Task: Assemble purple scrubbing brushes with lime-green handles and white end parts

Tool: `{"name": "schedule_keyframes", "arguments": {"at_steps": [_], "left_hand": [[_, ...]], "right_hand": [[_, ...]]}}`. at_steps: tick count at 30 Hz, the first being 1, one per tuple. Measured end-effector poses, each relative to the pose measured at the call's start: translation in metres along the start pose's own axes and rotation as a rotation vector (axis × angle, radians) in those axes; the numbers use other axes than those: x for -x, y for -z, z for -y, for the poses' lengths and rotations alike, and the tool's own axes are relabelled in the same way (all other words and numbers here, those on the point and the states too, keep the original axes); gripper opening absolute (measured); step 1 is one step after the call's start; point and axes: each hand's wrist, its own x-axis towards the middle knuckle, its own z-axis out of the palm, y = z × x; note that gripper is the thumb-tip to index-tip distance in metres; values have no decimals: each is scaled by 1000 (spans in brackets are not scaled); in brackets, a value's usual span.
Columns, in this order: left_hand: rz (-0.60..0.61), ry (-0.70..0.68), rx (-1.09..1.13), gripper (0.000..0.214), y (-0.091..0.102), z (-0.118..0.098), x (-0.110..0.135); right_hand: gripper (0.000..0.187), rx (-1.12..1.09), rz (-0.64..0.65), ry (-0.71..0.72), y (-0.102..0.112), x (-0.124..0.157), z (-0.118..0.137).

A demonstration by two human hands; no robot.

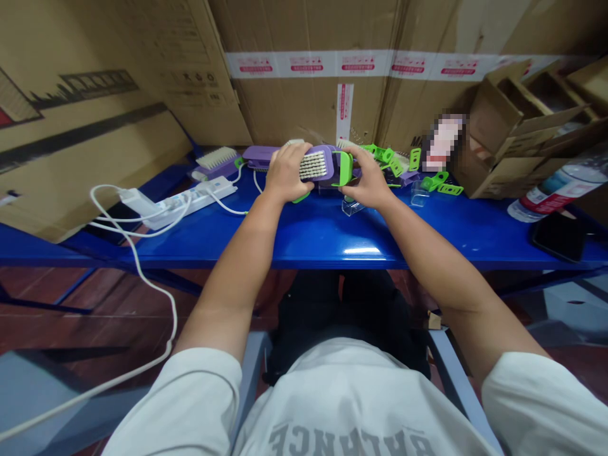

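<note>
Both my hands hold one purple brush (319, 166) with white bristles and a green clip, just above the blue table (304, 237). My left hand (284, 172) is closed round its left end. My right hand (365, 180) grips the right end, fingers on the green clip (346, 168). Another purple brush (219, 161) with white bristles lies further left, and a purple part (259, 156) rests behind my left hand.
Several loose green clips (403, 166) lie right of my hands, with clear plastic pieces (352, 207). A white power strip (197, 197) with cables sits at left. Cardboard boxes (517, 139) line the back and right. A plastic bottle (555, 190) and a black phone (559, 237) lie far right.
</note>
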Motion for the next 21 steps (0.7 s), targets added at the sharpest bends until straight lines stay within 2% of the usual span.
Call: {"name": "schedule_keyframes", "arguments": {"at_steps": [11, 21], "left_hand": [[40, 25, -6, 99, 2, -5, 0], [87, -2, -30, 99, 5, -10, 0]], "right_hand": [[101, 57, -37, 85, -6, 1, -17], [98, 71, -19, 87, -7, 1, -11]]}}
